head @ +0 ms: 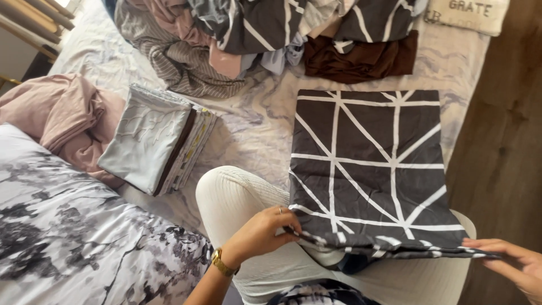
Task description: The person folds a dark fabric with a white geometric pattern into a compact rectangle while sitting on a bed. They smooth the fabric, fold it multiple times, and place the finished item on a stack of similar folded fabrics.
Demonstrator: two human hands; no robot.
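Bed (254,121) — both hands (left hand (261,231), right hand (516,265)) pinch dark cloth (367,169).

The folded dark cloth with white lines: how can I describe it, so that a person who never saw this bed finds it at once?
On the bed, look near its right edge, below the heap of unfolded laundry. There the folded dark cloth lies flat, its near edge held by the left hand and the right hand. Unlike the pale folded stack on the left, it is charcoal, crossed by thin white lines.
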